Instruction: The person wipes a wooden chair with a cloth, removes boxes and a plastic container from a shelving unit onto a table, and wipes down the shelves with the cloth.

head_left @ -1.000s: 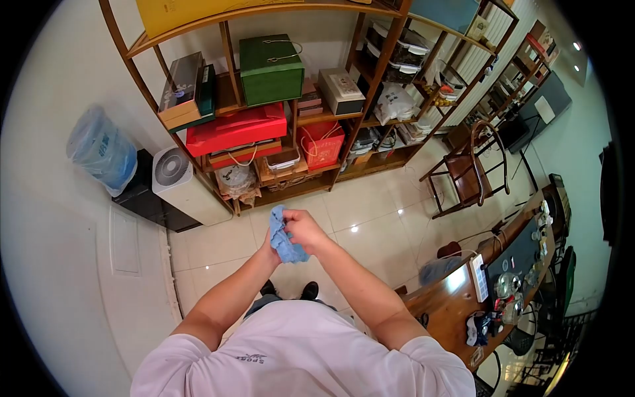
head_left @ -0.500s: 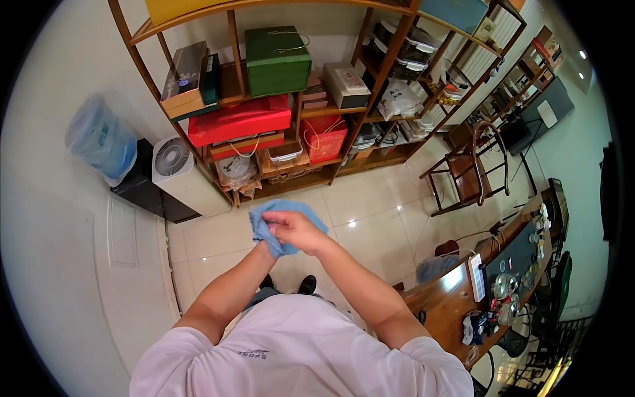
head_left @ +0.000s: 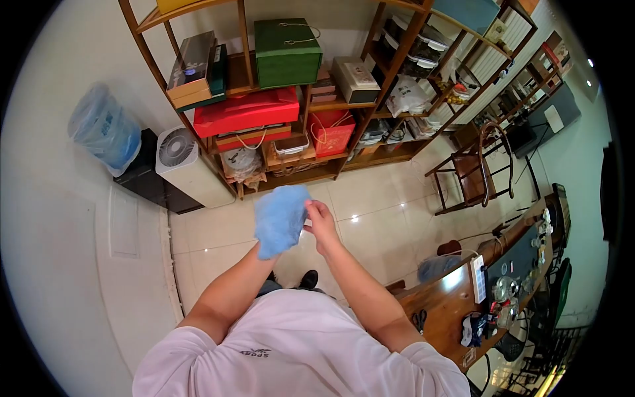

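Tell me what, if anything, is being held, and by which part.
A blue cloth: the right grip appears to pinch its right edge. The cloth covers the left grip, so its hold there cannot be told.

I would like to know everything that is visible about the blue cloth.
The blue cloth is light blue, without visible pattern, and looks like soft fabric. It has faint creases and an uneven outline, with a lower corner hanging over the left wrist. It is spread rather than bunched, hiding the left hand. At its right edge, the right hand touches it with its fingertips; how firmly is unclear. It is up in the air above the tiled floor.
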Tool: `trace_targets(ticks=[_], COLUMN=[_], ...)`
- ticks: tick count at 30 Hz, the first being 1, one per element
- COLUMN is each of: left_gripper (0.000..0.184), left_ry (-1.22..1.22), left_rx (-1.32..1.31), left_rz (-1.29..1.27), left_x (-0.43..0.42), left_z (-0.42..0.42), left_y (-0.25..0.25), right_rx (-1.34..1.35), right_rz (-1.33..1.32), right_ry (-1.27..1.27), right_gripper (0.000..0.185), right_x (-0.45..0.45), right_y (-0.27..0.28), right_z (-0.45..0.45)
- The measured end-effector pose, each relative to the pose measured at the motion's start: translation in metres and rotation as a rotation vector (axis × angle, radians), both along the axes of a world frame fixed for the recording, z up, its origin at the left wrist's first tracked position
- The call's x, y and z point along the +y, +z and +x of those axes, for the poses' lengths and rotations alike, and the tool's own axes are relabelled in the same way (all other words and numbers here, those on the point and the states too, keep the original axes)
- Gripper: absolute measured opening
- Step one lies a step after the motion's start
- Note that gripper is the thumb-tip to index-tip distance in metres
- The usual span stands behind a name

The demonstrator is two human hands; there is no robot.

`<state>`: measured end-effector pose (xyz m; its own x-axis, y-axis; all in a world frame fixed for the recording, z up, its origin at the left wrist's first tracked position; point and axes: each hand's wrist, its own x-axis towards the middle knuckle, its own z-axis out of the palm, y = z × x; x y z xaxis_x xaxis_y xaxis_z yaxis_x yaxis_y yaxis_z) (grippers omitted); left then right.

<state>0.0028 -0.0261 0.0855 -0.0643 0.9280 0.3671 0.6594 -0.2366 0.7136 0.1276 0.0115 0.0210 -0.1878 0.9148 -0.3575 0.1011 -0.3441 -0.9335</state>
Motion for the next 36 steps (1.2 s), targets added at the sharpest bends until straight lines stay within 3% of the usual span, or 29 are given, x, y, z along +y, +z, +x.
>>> trace_targets(ticks=[2,3,4,5,6,8,9,10,12,13,15,17,19,20,21,22,24,26,27,31,33,34,36], left_gripper=[0.025,0.029,0.033,0.037,0.037,0.051,0.046,0.046,0.035,0.039,0.038,0.038,0.037,0.037,0.038,0.039,0.042,0.040,0.038,0.041,0.040,0.040,0.038], left_ry=[-0.043,-0.015,0.043,0.157,0.157,0.087,0.102,0.107,-0.113,-0.008,-0.002,0.002,0.016,0.020,-0.033,-0.090,-0.078,-0.024,0.089,0.049,0.043,0.043,0.051], left_rx=[0.097,-0.366,-1.034,-1.506,-1.498,-1.004,-1.346,-1.345,-0.139,0.011,0.162,0.311,-1.111,-1.112,-1.531,-1.952,-1.950,-1.649,-1.636,-1.580,-1.303,-1.303,-0.862], left_rz=[-0.376,-0.454,-0.423,-0.324,-0.322,-0.422,-0.337,-0.342,-0.191,-0.138,-0.100,-0.064,-0.353,-0.355,-0.366,-0.361,-0.416,-0.408,-0.489,-0.373,-0.409,-0.409,-0.346], left_x=[-0.007,0.000,0.008,0.015,0.016,0.015,0.027,0.025,0.031,0.017,0.018,0.017,0.013,0.014,0.013,0.010,0.005,0.002,0.001,0.007,0.012,0.012,0.008], left_z=[0.010,0.020,0.031,0.042,0.040,0.039,0.034,0.025,0.002,0.011,0.011,0.016,0.030,0.029,0.027,0.027,0.029,0.038,0.041,0.046,0.046,0.044,0.040], left_y=[0.051,-0.004,-0.058,-0.110,-0.107,-0.103,-0.169,-0.168,-0.145,-0.075,-0.066,-0.062,-0.065,-0.070,-0.083,-0.083,-0.083,-0.088,-0.087,-0.106,-0.108,-0.104,-0.090], right_rx=[0.376,0.381,0.397,0.414,0.422,0.745,0.951,0.953,1.139,1.145,0.935,0.800,0.658,1.014,1.341,1.334,0.948,1.093,1.070,0.974,1.063,1.158,1.345], right_rz=[-0.344,-0.347,-0.289,-0.228,-0.227,-0.527,-0.603,-0.609,-0.040,-0.044,-0.042,0.066,0.168,-0.162,-0.511,-0.520,-0.367,-0.418,-0.438,-0.503,-0.490,-0.476,-0.445], right_ry=[-0.050,-0.049,-0.113,-0.174,-0.173,-0.041,0.056,0.054,0.264,0.258,0.046,0.117,0.185,-0.061,-0.324,-0.323,-0.027,0.019,0.014,-0.033,0.039,0.114,0.267], right_gripper=[0.078,0.078,0.079,0.081,0.081,0.075,0.064,0.064,0.047,0.047,0.029,0.025,0.023,0.024,0.025,0.025,0.029,0.031,0.031,0.032,0.034,0.036,0.040], right_x=[-0.003,-0.004,-0.005,-0.005,-0.002,0.003,0.017,0.022,0.026,0.019,0.005,0.005,0.002,0.002,0.001,0.006,0.021,0.019,0.019,0.020,0.024,0.026,0.030], right_y=[0.010,0.006,-0.002,-0.005,0.000,0.009,-0.036,-0.066,-0.099,-0.086,-0.036,-0.041,-0.034,-0.031,-0.026,-0.039,-0.075,-0.093,-0.092,-0.090,-0.089,-0.088,-0.086], right_z=[-0.007,-0.017,-0.029,-0.036,-0.036,-0.022,-0.018,-0.020,-0.025,-0.024,-0.019,-0.008,-0.008,-0.011,-0.013,-0.014,-0.019,-0.019,-0.020,-0.012,-0.005,-0.003,-0.001])
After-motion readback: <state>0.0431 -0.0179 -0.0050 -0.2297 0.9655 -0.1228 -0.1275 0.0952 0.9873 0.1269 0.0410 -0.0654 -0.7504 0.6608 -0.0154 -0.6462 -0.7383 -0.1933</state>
